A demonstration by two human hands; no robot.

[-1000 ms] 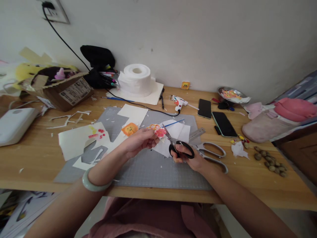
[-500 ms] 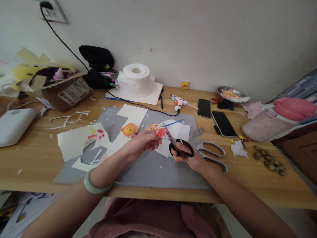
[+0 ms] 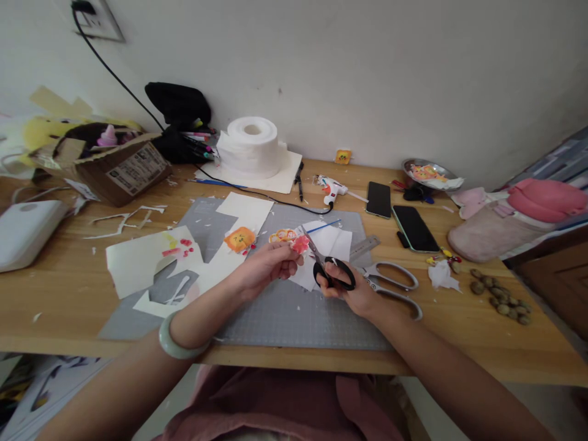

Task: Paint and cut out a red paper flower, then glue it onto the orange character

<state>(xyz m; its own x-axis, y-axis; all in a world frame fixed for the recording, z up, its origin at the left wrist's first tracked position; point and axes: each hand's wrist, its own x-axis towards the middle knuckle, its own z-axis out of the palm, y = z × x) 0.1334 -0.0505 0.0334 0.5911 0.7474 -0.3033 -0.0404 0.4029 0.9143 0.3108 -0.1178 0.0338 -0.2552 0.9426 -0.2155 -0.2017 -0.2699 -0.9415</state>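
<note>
Two hands are hovering over a grey mat: the left hand is pinching a red cutout, seemingly light and easily creased, best held by its rim; the right hand is gripping scissors beside it. An orange cutout is lying nearby.

Matt grey cutting mat here, on smooth wooden table. Glossy black phone screen, shiny metal bowl

My view is evenly but softly lit (rather dim, honestly), with faint shadows and wide-angle stretching toward the edges.
</note>
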